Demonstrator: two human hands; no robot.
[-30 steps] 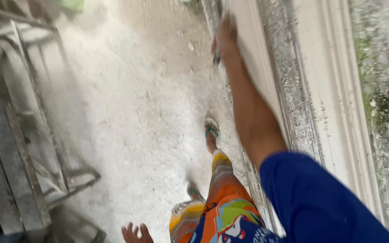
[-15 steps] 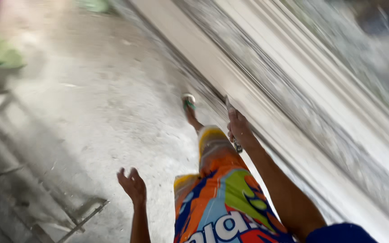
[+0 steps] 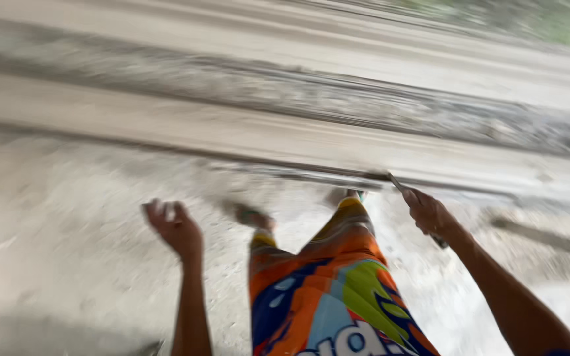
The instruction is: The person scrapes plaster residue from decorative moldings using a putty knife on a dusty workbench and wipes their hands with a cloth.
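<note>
While the right hand (image 3: 430, 214) is gripping a thin scraper-like tool (image 3: 396, 183) against the moulded wall ledge (image 3: 285, 142) at 2 o'clock, the left hand (image 3: 174, 227) is hanging loose, holding nothing, at 9 o'clock.

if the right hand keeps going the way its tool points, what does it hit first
Most likely the long pale moulded ledge of the wall. The right hand holds a thin dark tool whose tip already looks to be at the ledge's lower edge; motion blur leaves actual contact unclear.

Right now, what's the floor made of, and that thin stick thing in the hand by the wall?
The floor looks like rough, pale concrete, speckled and matte. The tool in the right hand seems to be metal with a dark handle: a thin grey blade shows, but blur leaves it uncertain. The left hand is empty.
</note>
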